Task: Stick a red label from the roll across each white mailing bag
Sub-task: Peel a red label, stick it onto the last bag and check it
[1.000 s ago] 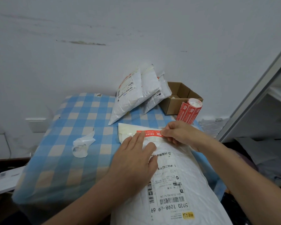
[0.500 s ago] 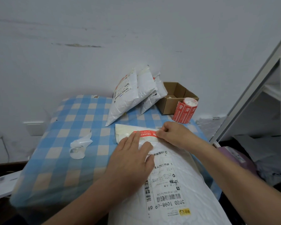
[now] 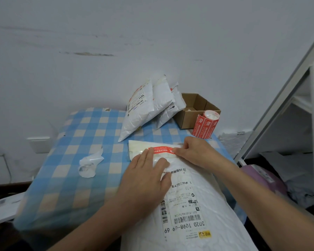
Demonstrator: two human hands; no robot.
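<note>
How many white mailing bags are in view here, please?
3 at least: near bag bearing the red label; front leaning bag and rear leaning bag by the cardboard box; another may hide behind.

You have a blue checked cloth [image 3: 76,142] covering the surface. A white mailing bag [image 3: 207,205] lies at lower centre. More mailing bags [image 3: 143,113] are piled at upper centre, with a cardboard box [image 3: 194,113] and a roll of red labels [image 3: 205,126] to their right. Left of centre sits a crumpled white scrap [image 3: 90,164].
</note>
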